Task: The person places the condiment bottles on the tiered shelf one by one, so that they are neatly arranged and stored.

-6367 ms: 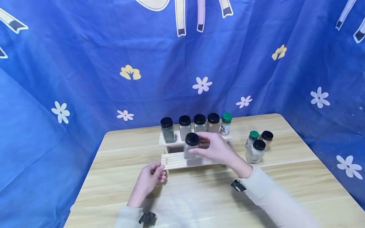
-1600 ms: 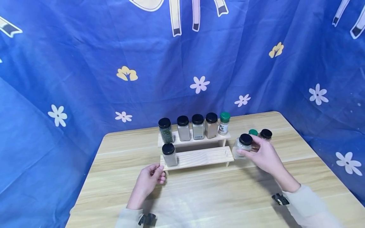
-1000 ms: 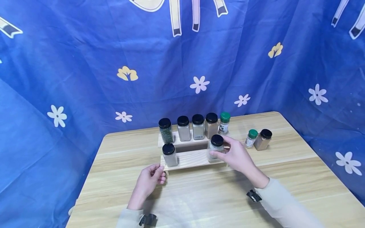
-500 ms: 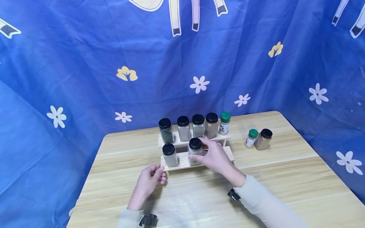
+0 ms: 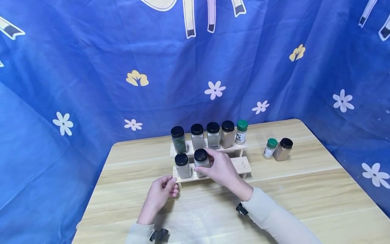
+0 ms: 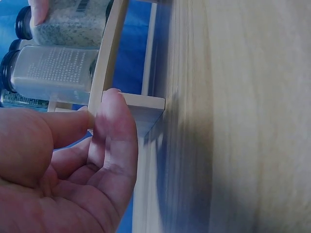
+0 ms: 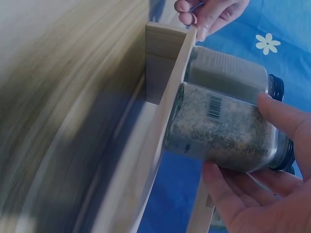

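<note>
My right hand [image 5: 221,168] grips a square glass spice jar [image 7: 218,126] with a black lid and a barcode, fingers and thumb on opposite sides. The jar stands upright at the lower step [image 5: 225,165] of a two-step wooden spice rack, its base right at the board. Just left of it is another black-lidded jar [image 5: 182,166] of pale powder, seen lying across the left wrist view as a printed jar [image 6: 53,70]. My left hand [image 5: 159,193] pinches the left end of that lower step between thumb and fingers, seen closely in the left wrist view.
Along the upper step stand several jars, among them one of green herbs [image 5: 179,140] and a green-capped shaker [image 5: 241,133]. On the table [image 5: 304,189] at the right are a small green-capped shaker [image 5: 269,149] and a black-lidded jar of brown powder [image 5: 282,150]. A blue curtain [image 5: 170,84] hangs behind.
My right hand has carried the barcode jar from the table at the right onto the lower step, then leftward up to the pale-powder jar. My left hand stays at the rack's end.
</note>
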`<move>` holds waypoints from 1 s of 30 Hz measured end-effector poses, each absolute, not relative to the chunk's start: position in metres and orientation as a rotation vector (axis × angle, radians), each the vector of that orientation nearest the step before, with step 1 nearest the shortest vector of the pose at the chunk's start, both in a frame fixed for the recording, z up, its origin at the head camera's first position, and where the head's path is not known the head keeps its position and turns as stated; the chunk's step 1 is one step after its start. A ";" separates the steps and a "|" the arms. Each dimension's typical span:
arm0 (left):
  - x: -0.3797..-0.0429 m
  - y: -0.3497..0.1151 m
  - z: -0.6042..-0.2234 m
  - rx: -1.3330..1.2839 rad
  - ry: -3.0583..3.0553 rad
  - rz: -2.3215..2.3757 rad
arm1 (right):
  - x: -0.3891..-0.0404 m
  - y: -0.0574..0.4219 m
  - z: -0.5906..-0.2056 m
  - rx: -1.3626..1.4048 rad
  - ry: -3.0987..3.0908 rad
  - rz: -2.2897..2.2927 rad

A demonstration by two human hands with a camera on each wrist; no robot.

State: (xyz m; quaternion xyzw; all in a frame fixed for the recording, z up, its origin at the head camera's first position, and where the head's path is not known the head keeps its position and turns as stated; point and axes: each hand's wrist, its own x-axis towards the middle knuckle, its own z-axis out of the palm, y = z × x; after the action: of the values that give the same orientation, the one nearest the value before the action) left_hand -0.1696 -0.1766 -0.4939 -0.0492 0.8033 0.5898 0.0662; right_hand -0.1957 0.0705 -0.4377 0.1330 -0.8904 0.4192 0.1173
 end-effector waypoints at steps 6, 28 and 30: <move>-0.169 -0.176 -0.492 -0.144 2.422 1.782 | -0.195 0.072 -0.438 0.401 -2.612 1.197; -0.172 -0.179 -0.493 -0.133 2.403 1.774 | -0.176 0.173 -0.415 0.300 -2.431 1.456; -0.172 -0.179 -0.493 -0.137 2.408 1.762 | -0.176 0.188 -0.413 0.279 -2.380 1.458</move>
State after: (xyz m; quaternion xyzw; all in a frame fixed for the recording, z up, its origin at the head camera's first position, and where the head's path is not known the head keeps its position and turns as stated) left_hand -0.1722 -0.1787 -0.4930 -0.0458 0.8036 0.5883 0.0773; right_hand -0.1762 0.1882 -0.4128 0.0982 -0.8365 0.5124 0.1673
